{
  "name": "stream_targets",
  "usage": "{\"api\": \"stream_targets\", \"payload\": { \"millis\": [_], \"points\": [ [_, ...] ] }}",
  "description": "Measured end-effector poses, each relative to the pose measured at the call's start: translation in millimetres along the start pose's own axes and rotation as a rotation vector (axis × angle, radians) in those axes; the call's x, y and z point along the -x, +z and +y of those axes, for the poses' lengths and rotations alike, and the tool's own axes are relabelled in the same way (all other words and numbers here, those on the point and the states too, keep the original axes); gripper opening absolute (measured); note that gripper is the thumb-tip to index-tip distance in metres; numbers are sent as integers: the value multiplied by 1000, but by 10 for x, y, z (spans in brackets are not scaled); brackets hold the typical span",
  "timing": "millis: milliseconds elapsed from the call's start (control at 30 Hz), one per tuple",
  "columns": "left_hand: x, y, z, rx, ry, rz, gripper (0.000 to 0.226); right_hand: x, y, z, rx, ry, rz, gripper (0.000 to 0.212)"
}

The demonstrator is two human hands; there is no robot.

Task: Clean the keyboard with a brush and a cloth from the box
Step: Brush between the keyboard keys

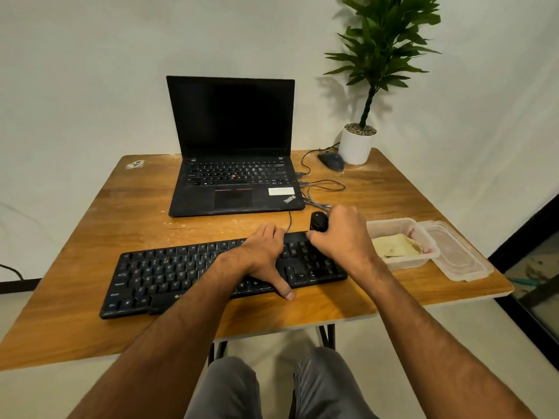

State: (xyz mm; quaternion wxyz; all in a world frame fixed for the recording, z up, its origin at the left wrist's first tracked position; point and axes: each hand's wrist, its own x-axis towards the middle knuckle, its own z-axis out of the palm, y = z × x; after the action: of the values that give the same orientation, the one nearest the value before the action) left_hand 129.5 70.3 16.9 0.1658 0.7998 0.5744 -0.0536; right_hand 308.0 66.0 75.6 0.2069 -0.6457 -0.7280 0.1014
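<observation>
Black bristles or a handle, hard to tell which, show at the curled fingers (314,237) of the right hand (341,237), which grips what looks like the brush (319,222) over the keyboard (169,273) at its far right corner. Left hand (266,252) lies flat and relaxed on the keys, steadying. Keyboard's long axis runs left-right, most of it leftward of the brush. Cloth (396,246) waits in the open box (393,228), just right of the right hand on the worktop (90,222).

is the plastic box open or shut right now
Open. The box has no lid on it; its lid lies on the table just to its right, and a folded cloth shows inside.
</observation>
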Motion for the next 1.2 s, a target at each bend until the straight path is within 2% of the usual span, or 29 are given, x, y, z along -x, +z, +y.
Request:
{"api": "stream_targets", "payload": {
  "millis": [67,133,400,467,667,767,1000,1067,1200],
  "points": [
    [-7,-1,2,-4,-4,-6,136,23,-85,21,55,23,-109,25],
    [-14,1,-3,-2,-6,-5,136,2,-101,18,45,46,-130,25],
    [4,12,-10,3,2,12,133,-139,221,18,-132,22,172,27],
    [3,15,-18,-2,4,13,134,-61,199,30,-90,8,144,28],
    [-26,27,-30,-12,0,9,137,80,-95,59,90,18,-104,28],
    [-25,23,-27,-9,1,5,134,-4,-53,-35,-12,36,-96,24],
    [1,8,-21,-8,13,17,125,-153,180,-157,-100,4,94,26],
    [1,18,-25,-8,11,15,127,-65,164,-118,-78,-2,66,27],
    [-18,29,-23,-10,7,2,131,129,-36,-50,48,-22,-135,24]
  ]
}}
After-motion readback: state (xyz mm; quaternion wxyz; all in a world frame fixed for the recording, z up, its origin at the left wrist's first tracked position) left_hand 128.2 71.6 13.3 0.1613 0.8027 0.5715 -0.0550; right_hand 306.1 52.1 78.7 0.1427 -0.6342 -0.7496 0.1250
